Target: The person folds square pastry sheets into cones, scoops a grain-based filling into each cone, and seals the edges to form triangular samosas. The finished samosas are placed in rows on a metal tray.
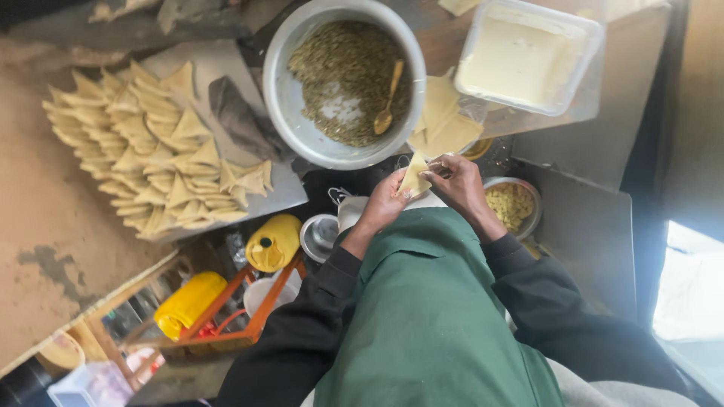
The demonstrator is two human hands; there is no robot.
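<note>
Your fingers hide much of the pastry triangle (414, 179); left hand (386, 202) and right hand (456, 183) both pinch it, wrists bent inward.

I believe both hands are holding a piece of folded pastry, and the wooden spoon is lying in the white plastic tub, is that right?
Not quite. The head view shows the wooden spoon lying in the round metal bowl of green-brown filling, not in the white plastic tub. The rest holds: the left hand and right hand are both holding a piece of folded pastry.
</note>
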